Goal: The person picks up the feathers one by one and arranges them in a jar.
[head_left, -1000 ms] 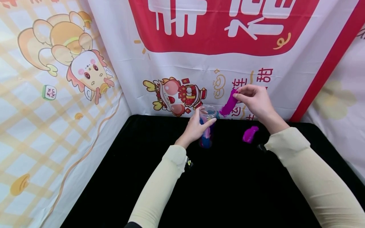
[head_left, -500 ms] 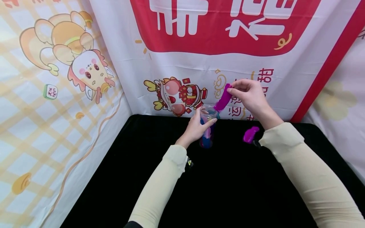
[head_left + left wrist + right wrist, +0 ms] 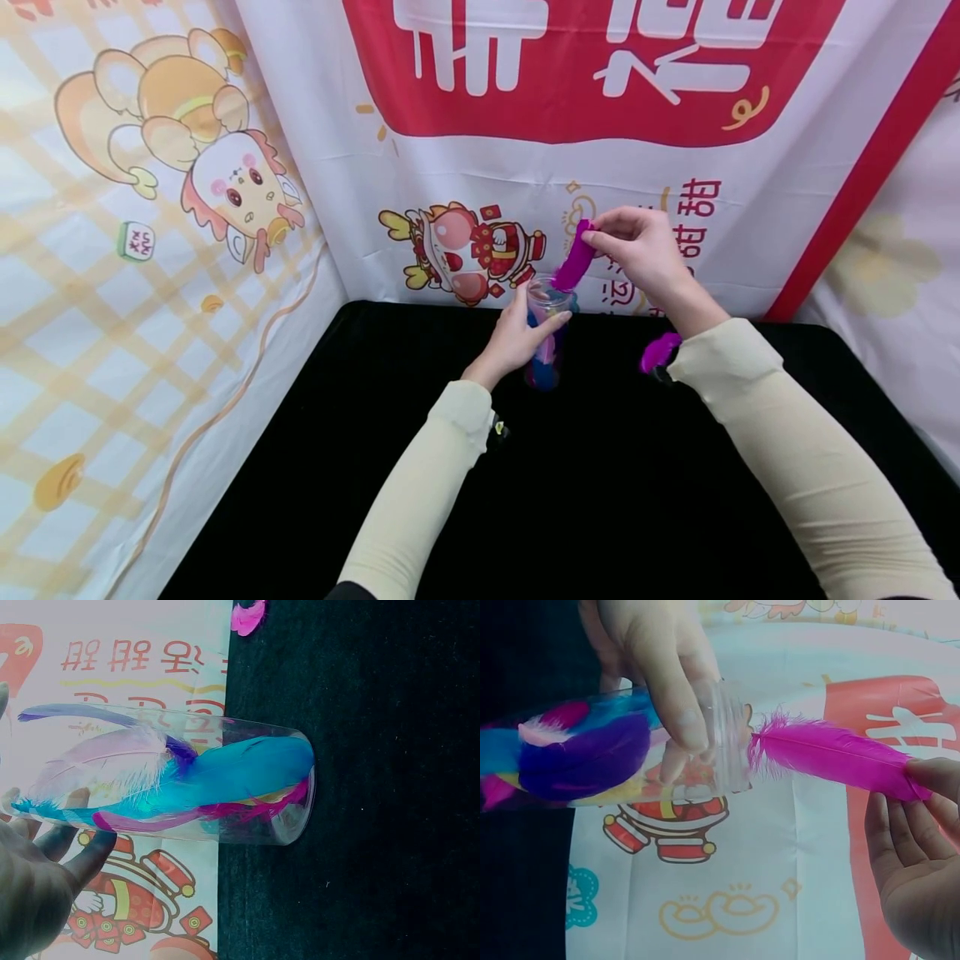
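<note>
A clear jar (image 3: 545, 367) with blue, purple, pink and yellow feathers inside stands near the back of the black table. My left hand (image 3: 513, 335) grips it just below the mouth, thumb on the near side. Between thumb and fingers, my right hand (image 3: 641, 250) pinches one end of a magenta feather (image 3: 575, 257). In the right wrist view, the frayed end of this magenta feather (image 3: 840, 756) is right at the jar's mouth; whether it touches the rim I cannot tell. A blue feather (image 3: 247, 769) fills much of the jar's lower part in the left wrist view.
Another magenta feather (image 3: 658, 353) lies on the black tabletop (image 3: 570, 483), partly behind the right wrist. A printed white cloth (image 3: 465, 175) hangs close behind the table's back edge, and a checked cloth (image 3: 135, 317) hangs along the left side.
My right hand has moved left with the magenta feather, bringing its lower end from beside the jar to over the mouth. The left hand and jar have stayed in place.
</note>
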